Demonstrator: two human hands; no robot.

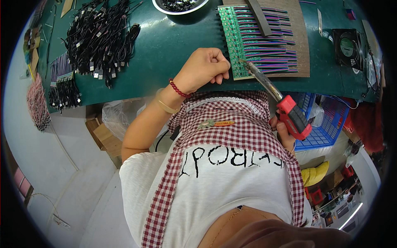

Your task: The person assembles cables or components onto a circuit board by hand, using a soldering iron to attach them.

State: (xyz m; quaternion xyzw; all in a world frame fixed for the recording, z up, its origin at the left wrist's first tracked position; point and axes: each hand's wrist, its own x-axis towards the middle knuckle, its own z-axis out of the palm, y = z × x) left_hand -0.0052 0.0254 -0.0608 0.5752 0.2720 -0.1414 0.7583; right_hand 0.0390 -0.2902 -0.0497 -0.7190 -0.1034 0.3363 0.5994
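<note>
Dark green matting covers the workbench (165, 45) that we look down on, its near edge curving across the middle of the view above a red-and-white checked apron (231, 124) worn over a white shirt. Our left hand (204, 66) rests on the bench near that edge, fingers curled into a loose fist with the knuckles just touching the left border of a row of small green circuit boards (232, 41), and we cannot tell whether anything is tucked inside it. A red beaded bracelet (178, 89) circles that wrist. Our right hand (283, 130) sits low, off the bench edge on the right, wrapped closed around the red and black handle of a soldering iron (285, 109), whose long metal barrel slants up and left so that its tip meets the near corner of the boards. Striped multicoloured ribbon wires (271, 53) run rightward from the boards over a brown mat (302, 37), with a dark flat bar (260, 18) lying across them. Far left lies a heap of black cables with metal plugs (101, 37), and a white bowl of small dark parts (180, 6) sits at the far edge. A small black fan (349, 45) stands far right, and a blue plastic basket (326, 120) hangs below the bench on the right.
</note>
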